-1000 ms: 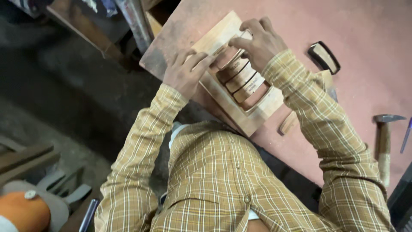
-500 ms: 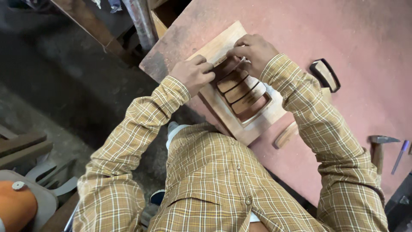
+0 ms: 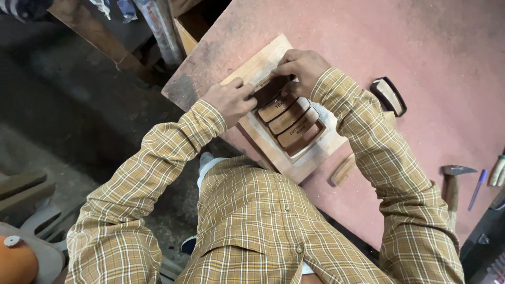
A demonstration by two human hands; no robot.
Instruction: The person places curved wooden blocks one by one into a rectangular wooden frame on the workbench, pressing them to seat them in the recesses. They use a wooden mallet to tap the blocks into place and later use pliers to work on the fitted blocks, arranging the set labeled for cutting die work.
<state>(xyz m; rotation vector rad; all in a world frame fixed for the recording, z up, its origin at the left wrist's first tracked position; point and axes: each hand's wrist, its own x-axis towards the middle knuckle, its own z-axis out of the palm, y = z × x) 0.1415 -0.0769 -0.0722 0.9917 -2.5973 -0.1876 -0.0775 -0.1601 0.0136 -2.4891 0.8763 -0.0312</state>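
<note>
A woodworking workshop: a worn, dusty reddish bench (image 3: 431,47), a hammer (image 3: 451,181) right of the right hand (image 3: 302,68), a loose wooden offcut (image 3: 343,170) nearby, grimy dark floor (image 3: 63,105).

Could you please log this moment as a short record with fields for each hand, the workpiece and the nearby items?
left hand: fingertips on the near-left edge of the wooden board's recess
right hand: fingers curled at the recess's far end
wooden board: flat on the pink table; three rounded wooden pieces lie side by side in its recess
nearby: black-rimmed block, loose wooden piece, hammer, blue pen
</note>
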